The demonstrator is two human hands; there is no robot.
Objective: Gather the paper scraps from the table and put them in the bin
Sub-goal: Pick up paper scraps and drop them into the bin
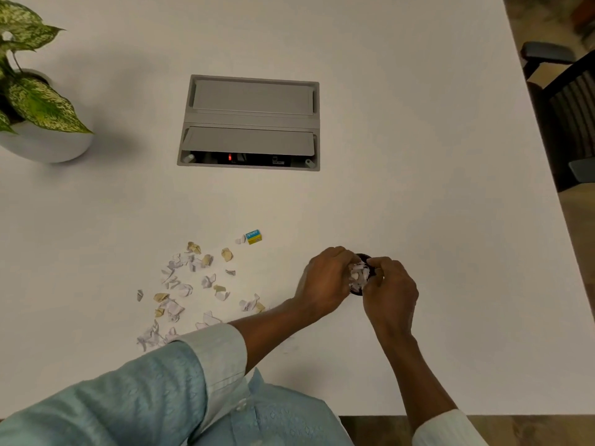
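Crowds both hands over a small dark bin [363, 255] that stands towards the near edge of the surface [418, 156], somewhat right of its middle. Brings the left hand [325, 278] in from one side and the right hand [391, 284] from the other, fingers bent round a wad of scraps [358, 275] heaped in the bin's mouth. Pinches and presses that paper from both sides. Cannot tell whether the fingertips also touch the rim, with only slivers of the bin showing between them.

Leaves most of the job undone, by the look of it. Shows loose scraps [208, 281], white and tan, spread over the surface well to the left of the bin and towards the near edge, some of the nearest tucked behind the pale blue sleeve [193, 365] of the left arm. Stretches that scatter from the near left up to a small yellow and blue box [253, 236] at its far end, so gives it a long axis slanting away and to the right.

Puts the left hand nearer the scatter, its arm lying on that side. Calls, probably, for a reach back to the left and slightly towards the body for the next handful. Risks tipping the light bin or spilling the heaped wad on letting go, judging by how full it looks.
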